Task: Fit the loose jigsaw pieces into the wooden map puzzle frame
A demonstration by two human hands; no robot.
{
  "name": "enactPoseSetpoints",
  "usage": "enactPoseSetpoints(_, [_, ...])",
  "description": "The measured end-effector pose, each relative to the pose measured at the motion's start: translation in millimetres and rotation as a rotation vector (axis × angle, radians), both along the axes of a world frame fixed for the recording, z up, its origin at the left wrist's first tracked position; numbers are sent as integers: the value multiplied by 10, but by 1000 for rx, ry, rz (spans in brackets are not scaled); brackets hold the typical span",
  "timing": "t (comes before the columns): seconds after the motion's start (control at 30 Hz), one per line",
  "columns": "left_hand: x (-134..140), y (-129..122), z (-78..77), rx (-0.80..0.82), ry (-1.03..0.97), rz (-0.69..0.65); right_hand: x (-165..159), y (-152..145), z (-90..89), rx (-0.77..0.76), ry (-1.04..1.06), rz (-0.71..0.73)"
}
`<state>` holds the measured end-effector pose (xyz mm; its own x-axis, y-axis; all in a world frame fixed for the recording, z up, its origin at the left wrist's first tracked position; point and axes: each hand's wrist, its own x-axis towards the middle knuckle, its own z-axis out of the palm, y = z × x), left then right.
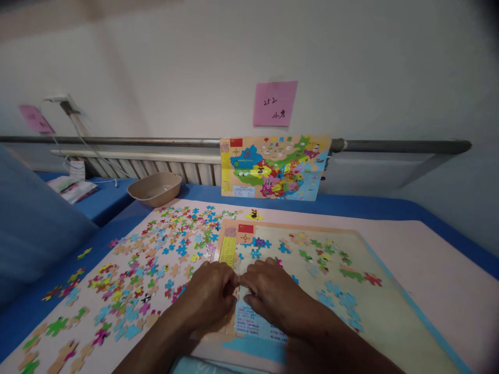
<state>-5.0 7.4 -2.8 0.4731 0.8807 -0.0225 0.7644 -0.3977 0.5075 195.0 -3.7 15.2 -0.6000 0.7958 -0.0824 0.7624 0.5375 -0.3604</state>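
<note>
My left hand (213, 292) and my right hand (273, 293) meet fingertip to fingertip above the left part of a jigsaw puzzle board (327, 332). Both have their fingers curled in a pinch, and whatever lies between the tips is hidden. Just under them runs a joined strip of peach pieces, topped by a yellow text panel (227, 252). Beside my right hand is a joined blue text block (246, 318), partly covered by that hand. A red flag section (246, 229) fills the board's upper left. Several light blue pieces (346, 300) and green pieces (323, 255) lie inside the frame.
Many loose puzzle pieces (132, 270) spread over the pink sheet to the left. A beige basin (156, 188) stands behind them. The printed map picture (275, 169) leans upright at the back, below a metal rail (405, 147). Blue cloth (35, 223) hangs at far left.
</note>
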Motion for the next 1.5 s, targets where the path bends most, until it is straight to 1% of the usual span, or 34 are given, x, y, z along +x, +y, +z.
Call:
enactPoseSetpoints(0.23, [-8, -27, -2, -8, -10, 17, 10, -3, -56, 38, 6, 22])
enactPoseSetpoints(0.37, [-18, -29, -17, 9, -30, 1, 10, -7, -9, 22, -35, 27])
enactPoseSetpoints(0.53, [-30, -24, -30, 0, -39, 7, 16, -18, 57, 9, -30, 29])
enactPoseSetpoints(0.77, [-30, -44, 2, -8, -41, 6, 11, -24, 51, 17, -44, 33])
enactPoseSetpoints(1.0, [-36, -68, 17, 13, -17, 7, -1, -35, 80, 1, -17, 18])
enactPoseSetpoints(1.23, [-41, -61, 66, 36, -6, -47, 18, 1, 35, -20, 13, 23])
enactPoseSetpoints(1.5, [-18, -43, 25, 42, -8, -51, 19, 23, 3, -14, -11, 31])
